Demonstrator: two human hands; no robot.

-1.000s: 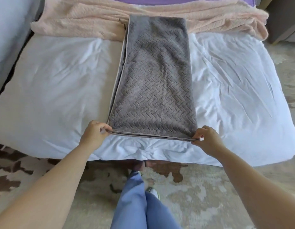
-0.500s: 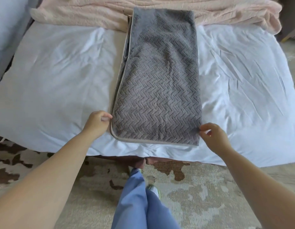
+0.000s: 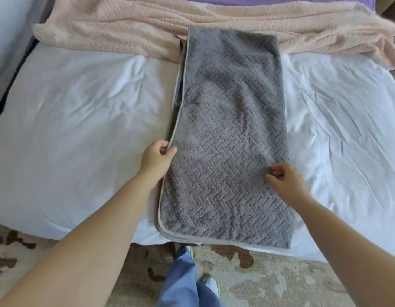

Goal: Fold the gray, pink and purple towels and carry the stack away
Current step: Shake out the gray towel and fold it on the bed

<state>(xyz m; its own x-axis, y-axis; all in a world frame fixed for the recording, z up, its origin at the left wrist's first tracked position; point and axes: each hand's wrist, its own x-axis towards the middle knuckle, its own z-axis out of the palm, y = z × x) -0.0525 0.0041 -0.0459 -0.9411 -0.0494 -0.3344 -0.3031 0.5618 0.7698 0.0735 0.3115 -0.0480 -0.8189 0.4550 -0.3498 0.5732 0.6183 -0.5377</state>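
The gray towel (image 3: pixel 232 134) lies on the bed (image 3: pixel 81 129), its long axis running 12 to 6 o'clock. Your left hand (image 3: pixel 156 160) pinches its 9 o'clock hem. Your right hand (image 3: pixel 287 180), fingers curled, meets the 3 o'clock edge; its grip is unclear.

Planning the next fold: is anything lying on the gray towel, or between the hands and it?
Nothing visible does. The left hand pinches the left edge of the gray towel, the right hand is at its right edge, and its top is bare. Its far end lies over the pink towel.
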